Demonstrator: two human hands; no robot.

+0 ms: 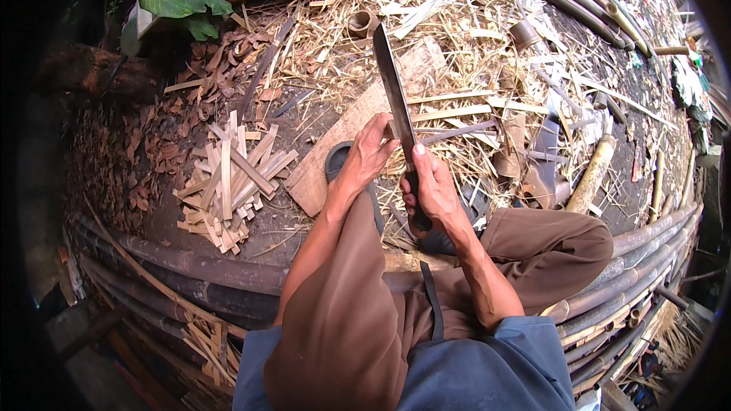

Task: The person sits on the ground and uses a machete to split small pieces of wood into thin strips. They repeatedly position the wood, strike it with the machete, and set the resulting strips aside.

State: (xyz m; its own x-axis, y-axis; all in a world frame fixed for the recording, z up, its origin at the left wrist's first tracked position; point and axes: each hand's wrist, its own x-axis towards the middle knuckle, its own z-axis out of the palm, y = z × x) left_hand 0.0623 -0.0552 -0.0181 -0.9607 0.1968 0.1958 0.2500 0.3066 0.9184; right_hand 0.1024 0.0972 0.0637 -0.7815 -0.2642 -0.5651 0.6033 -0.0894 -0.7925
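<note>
Head view showed the right hand (432, 189) gripping a long knife (394, 95) by its handle, blade pointing away, while the left hand (367, 154) pinched a thin bamboo strip (390, 134) against it above a wooden board (346, 137).

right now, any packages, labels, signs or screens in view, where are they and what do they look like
No package, label, sign or screen can be made out. The ground holds bamboo poles, shavings and a pile of split bamboo strips. Small coloured scraps lie at the far right edge, too blurred to tell what they are.
</note>
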